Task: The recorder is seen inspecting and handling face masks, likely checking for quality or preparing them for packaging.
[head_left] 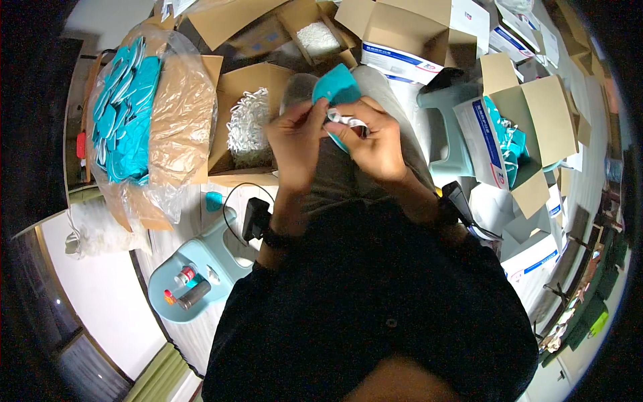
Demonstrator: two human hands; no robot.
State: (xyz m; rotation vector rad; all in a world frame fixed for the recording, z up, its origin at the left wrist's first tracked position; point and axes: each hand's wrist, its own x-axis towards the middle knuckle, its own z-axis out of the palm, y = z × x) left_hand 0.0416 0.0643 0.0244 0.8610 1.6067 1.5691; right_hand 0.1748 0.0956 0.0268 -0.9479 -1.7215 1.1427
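A folded teal face mask (337,86) is held up over my lap. My left hand (295,141) is closed on its lower edge, thumb and fingers pinched together. My right hand (376,142) is closed beside it, pinching a white elastic strap (345,119) that curls between the two hands. Part of the mask's lower side passes behind my right fingers. Whether the strap is joined to the mask is hidden by the fingers.
At left, a plastic-lined carton holds many teal mask pieces (127,114). White straps (251,124) fill a box near my left hand. A box of strapped masks (506,144) stands at right. A blue stool (194,275) carries small bottles. Another open carton (405,40) lies ahead.
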